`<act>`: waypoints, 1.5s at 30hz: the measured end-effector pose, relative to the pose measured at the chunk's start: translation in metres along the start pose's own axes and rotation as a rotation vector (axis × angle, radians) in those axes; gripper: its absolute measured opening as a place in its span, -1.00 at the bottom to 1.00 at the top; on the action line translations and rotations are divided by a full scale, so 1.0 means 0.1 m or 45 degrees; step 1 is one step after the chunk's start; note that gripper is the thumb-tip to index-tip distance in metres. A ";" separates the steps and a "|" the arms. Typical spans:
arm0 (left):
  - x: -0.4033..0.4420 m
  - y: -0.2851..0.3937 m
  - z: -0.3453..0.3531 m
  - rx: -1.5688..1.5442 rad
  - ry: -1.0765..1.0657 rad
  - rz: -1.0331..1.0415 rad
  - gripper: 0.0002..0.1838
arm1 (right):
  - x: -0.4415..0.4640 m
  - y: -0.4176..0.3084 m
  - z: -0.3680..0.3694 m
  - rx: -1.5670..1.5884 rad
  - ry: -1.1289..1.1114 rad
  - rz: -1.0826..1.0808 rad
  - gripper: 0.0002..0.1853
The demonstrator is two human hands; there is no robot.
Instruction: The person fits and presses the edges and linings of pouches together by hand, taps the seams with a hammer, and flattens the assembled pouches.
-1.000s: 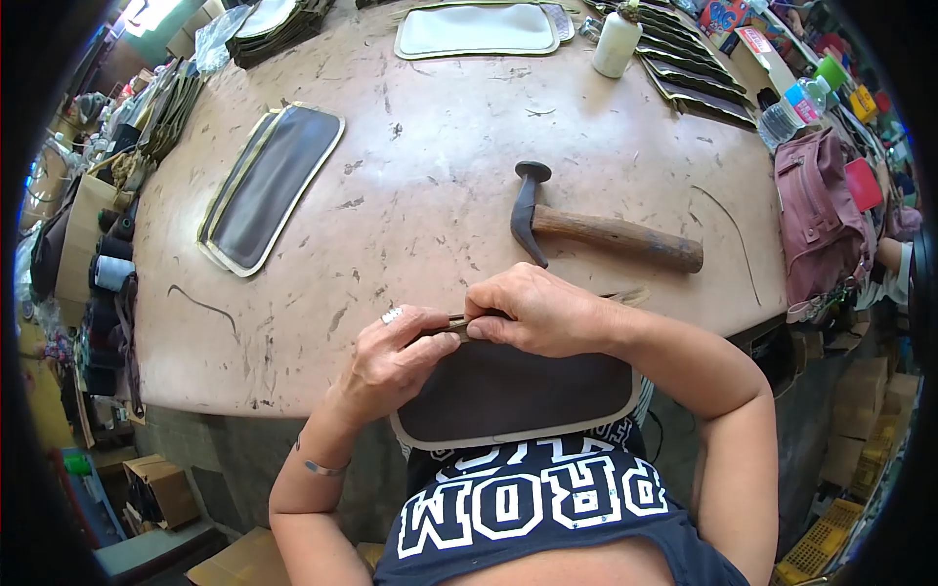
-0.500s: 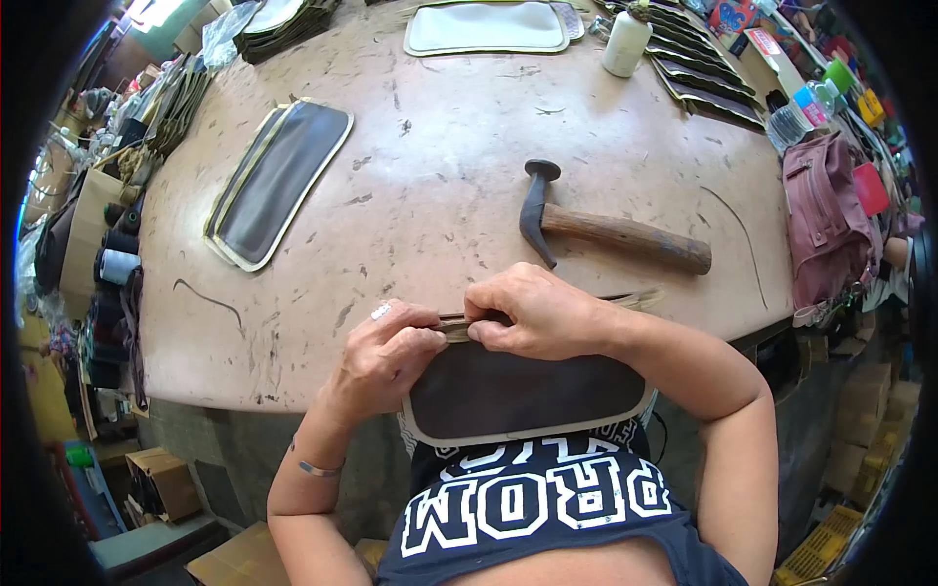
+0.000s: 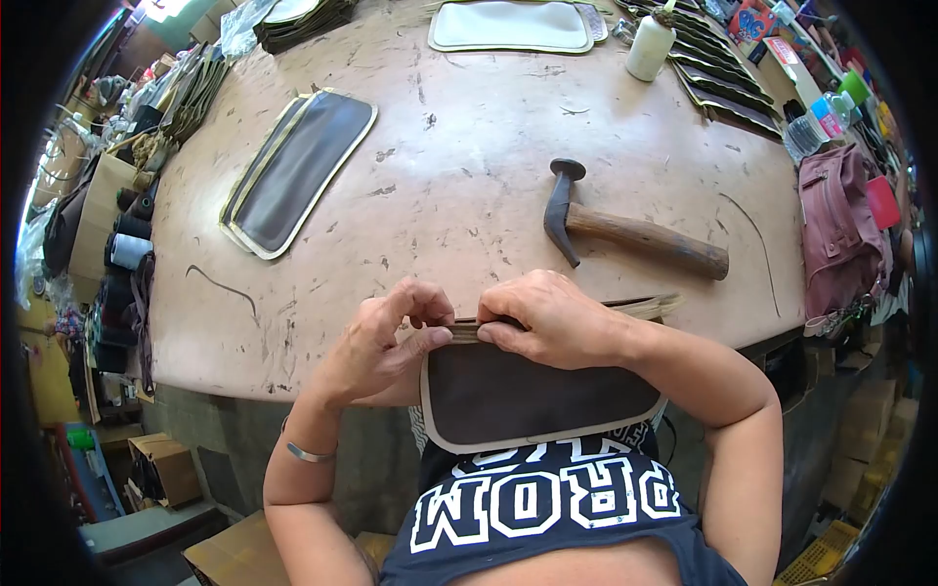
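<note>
A dark brown leather piece (image 3: 542, 398) with pale edging hangs over the table's near edge against my shirt. Its layered upper edge lies between my hands. My left hand (image 3: 386, 342) is at the left end of this edge, thumb on the layers and fingers curled just above. Close beside it, my right hand (image 3: 557, 317) pinches the same edge between thumb and bent fingers. More pale layers (image 3: 645, 307) stick out to the right behind my right wrist. Beyond my hands lies a hammer (image 3: 635, 234) with a dark iron head and a worn wooden handle.
Stacked dark panels (image 3: 303, 176) with pale borders lie left on the table (image 3: 440, 195). At the back are a white panel (image 3: 513, 26), a white squeeze bottle (image 3: 652, 47) and overlapping dark pieces (image 3: 728, 88). A pink bag (image 3: 840, 210) sits right; thread spools (image 3: 130, 251) stand left.
My left fingers have lifted and spread a little from the layered edge, while the thumb stays on it. My right hand keeps its pinch. The whole view has shifted slightly.
</note>
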State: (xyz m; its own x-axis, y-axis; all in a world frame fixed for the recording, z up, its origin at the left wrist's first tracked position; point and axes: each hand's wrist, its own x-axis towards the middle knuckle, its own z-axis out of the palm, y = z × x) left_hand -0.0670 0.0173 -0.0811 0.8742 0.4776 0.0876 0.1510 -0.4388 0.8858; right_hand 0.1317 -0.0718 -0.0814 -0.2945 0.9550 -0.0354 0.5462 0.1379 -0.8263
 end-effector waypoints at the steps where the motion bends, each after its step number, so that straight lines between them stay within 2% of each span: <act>1: 0.00 -0.02 -0.01 -0.017 -0.028 -0.013 -0.81 | 0.00 0.00 0.00 0.000 0.002 -0.004 -0.82; 6: 0.04 -0.02 -0.03 -0.028 -0.093 0.011 -0.85 | 0.00 0.00 0.01 0.010 -0.015 0.023 -0.83; 9: 0.13 0.10 -0.01 -0.015 -0.191 -0.163 -0.90 | 0.00 -0.02 0.02 0.018 0.010 0.030 -0.83; 12: 0.19 0.12 0.01 0.293 -0.321 -0.050 -0.88 | -0.01 -0.01 0.07 -0.035 0.097 -0.067 -0.83; 15: 0.19 0.08 0.01 0.263 -0.302 0.056 -0.87 | -0.03 -0.02 0.04 -0.063 0.055 -0.038 -0.83; 18: 0.15 0.18 -0.03 0.314 -0.336 -0.230 -0.87 | -0.10 -0.01 -0.06 -0.145 -0.035 0.025 -0.82; 21: 0.03 0.02 -0.07 0.296 -0.136 0.075 -0.86 | -0.29 0.05 -0.27 -0.252 -0.068 0.028 -0.83; 22: -0.02 0.02 -0.12 0.184 -0.159 -0.087 -0.81 | -0.39 0.09 -0.34 -0.274 -0.058 0.008 -0.84; 25: -0.16 -0.05 -0.26 0.055 -0.148 -0.202 -0.77 | -0.66 0.28 -0.53 -0.328 0.017 -0.116 -0.89; 26: -0.20 -0.07 -0.30 0.027 -0.216 -0.196 -0.70 | -0.70 0.31 -0.56 -0.344 0.049 -0.167 -0.91; 30: -0.12 -0.09 -0.35 -0.387 -0.598 -0.209 -0.70 | -0.72 0.21 -0.49 -0.212 0.076 -0.251 -0.90; 33: 0.15 0.13 -0.23 -0.130 -0.672 -0.102 -0.74 | -0.62 -0.09 -0.49 -0.222 0.052 -0.459 -0.87; 34: 0.22 0.20 -0.15 0.008 -0.788 0.049 -0.70 | -0.59 -0.18 -0.49 -0.288 0.047 -0.470 -0.87; 37: 0.29 0.66 -0.26 0.224 -0.808 -0.223 -0.53 | -0.53 -0.14 -0.53 -0.339 0.487 -0.547 -0.86; 38: 0.25 0.72 -0.34 0.322 -0.547 0.048 -0.39 | -0.53 -0.05 -0.57 -0.040 0.623 -0.410 -0.79; 39: 0.24 0.83 -0.43 0.558 -0.344 0.161 -0.45 | -0.57 0.01 -0.63 -0.014 0.773 -0.204 -0.71; 41: 0.28 0.99 -0.51 0.991 -0.002 0.226 -0.53 | -0.62 0.32 -0.68 -0.544 0.735 0.106 -0.67; 43: 0.47 0.89 -0.44 1.167 0.117 0.225 -0.52 | -0.63 0.47 -0.45 -1.015 0.666 0.243 -0.62; 44: 0.60 0.81 -0.38 1.253 0.173 0.223 -0.51 | -0.63 0.54 -0.42 -1.142 0.670 0.179 -0.58; 45: 0.73 0.69 -0.33 1.363 0.108 0.095 -0.49 | -0.62 0.57 -0.41 -1.177 0.660 0.145 -0.58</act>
State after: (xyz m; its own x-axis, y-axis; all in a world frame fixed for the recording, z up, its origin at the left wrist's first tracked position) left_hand -0.0079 0.0464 0.0015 0.8693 0.4553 0.1926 0.4601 -0.8876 0.0214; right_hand 0.2132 -0.1128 -0.1032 0.0466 0.9399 0.3382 0.9967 -0.0215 -0.0777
